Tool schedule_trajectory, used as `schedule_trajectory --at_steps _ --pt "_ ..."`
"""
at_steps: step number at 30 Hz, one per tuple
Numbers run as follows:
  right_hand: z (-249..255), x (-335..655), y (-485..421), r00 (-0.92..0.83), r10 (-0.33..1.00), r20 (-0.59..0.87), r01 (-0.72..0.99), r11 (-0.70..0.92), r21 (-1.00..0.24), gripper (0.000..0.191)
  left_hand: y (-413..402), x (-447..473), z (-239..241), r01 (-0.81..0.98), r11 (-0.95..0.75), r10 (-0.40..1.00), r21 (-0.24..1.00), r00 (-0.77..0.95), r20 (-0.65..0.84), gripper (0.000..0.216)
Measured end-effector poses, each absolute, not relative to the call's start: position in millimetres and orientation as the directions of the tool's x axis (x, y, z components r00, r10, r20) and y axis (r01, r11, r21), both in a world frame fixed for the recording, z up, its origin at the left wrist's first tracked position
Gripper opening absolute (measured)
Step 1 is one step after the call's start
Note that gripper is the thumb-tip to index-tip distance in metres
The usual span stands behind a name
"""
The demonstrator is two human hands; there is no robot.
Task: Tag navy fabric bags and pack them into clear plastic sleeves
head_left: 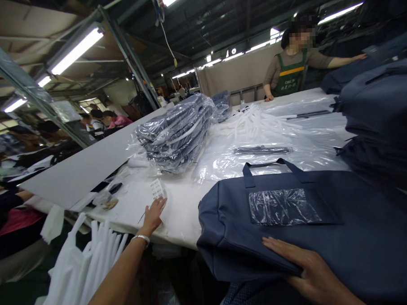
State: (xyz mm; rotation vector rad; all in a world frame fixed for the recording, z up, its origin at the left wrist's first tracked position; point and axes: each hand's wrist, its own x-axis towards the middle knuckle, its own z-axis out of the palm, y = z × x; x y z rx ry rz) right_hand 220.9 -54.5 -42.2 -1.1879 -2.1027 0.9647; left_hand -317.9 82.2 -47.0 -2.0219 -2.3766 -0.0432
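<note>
While a navy bag lies nearest, plastic encloses bundles.

The white worktop bears stacked wrapped bags and clear plastic. A label sheet and a navy bag lie nearer.

Left grip outstretched, right grip flat

Included the wearer's left hand and right hand, two together; one foreground bag with one visible handle and one window; one label sheet; one bracelet; one person across the surface.
</note>
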Motion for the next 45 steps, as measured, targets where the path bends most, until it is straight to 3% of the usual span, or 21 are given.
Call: schedule_trajectory --at_steps 5,10,13,18,20,23,27,30,34,38,41,43,45 --pt "-43.0 222.2 -55.3 -0.473 0.875 0.102 0.503 0.363 -0.784 0.065 78.0 -277.8 -60.0 0.976 0.204 0.973 0.081 -0.211 0.092 0.067" --pt "-44.4 222.9 -55.2 -0.479 0.873 0.096 0.502 0.362 -0.786 0.065 77.1 -248.1 -59.1 0.99 0.032 0.985 0.136 -0.054 0.164 0.054" --pt "-43.6 222.3 -54.2 -0.482 0.871 0.097 0.518 0.373 -0.77 0.064 79.0 -243.2 -46.9 0.983 -0.016 0.976 0.185 -0.025 0.214 0.041" --pt "-25.7 214.9 -57.8 -0.477 0.868 0.14 0.487 0.394 -0.78 0.066 82.1 -206.4 4.2 0.932 -0.103 0.916 0.348 -0.047 0.397 0.041" --pt "-15.9 207.6 -63.2 -0.462 0.874 0.153 0.496 0.397 -0.772 0.071 77.5 -171.3 31.2 0.837 -0.258 0.908 0.483 0.04 0.416 0.036" --pt "-8.6 191.2 -75.0 -0.424 0.896 0.13 0.555 0.37 -0.745 0.083 60.2 -107.2 61.1 0.697 -0.432 0.901 0.572 0.365 0.235 0.039" --pt "-15.4 163.1 -85.9 -0.461 0.886 0.059 0.586 0.354 -0.729 0.097 37.7 -45.4 68.4 0.583 -0.633 0.648 0.509 0.759 -0.063 0.05" --pt "-22.0 139.9 -81.5 -0.507 0.861 0.027 0.554 0.35 -0.755 0.099 38.2 -39.9 68.4 0.574 -0.691 0.51 0.44 0.818 -0.266 0.057" --pt "-29.3 104.2 -64.2 -0.498 0.858 0.125 0.48 0.392 -0.785 0.091 57.9 -60.5 76.5 0.606 -0.691 0.465 0.395 0.79 -0.399 0.063" --pt "-38.7 72.4 -51.0 -0.596 0.788 0.155 0.518 0.524 -0.676 0.073 72.6 -64.3 56.8 0.567 -0.774 0.495 0.282 0.819 -0.29 0.065" --pt "-25.6 74.6 -45.9 -0.708 0.7 0.093 0.531 0.614 -0.584 0.043 70.8 -58.9 16.3 0.475 -0.859 0.459 0.192 0.88 -0.121 0.064" --pt "0.4 94.3 -39.8 -0.776 0.625 0.083 0.466 0.657 -0.592 0.025 65.1 -58.2 -9.6 0.449 -0.884 0.447 0.134 0.893 -0.045 0.065" --pt "32.7 123.5 -27.5 -0.773 0.619 0.136 0.418 0.66 -0.624 0.022 58.4 -59.9 -25.8 0.447 -0.89 0.45 0.088 0.893 0.006 0.068"
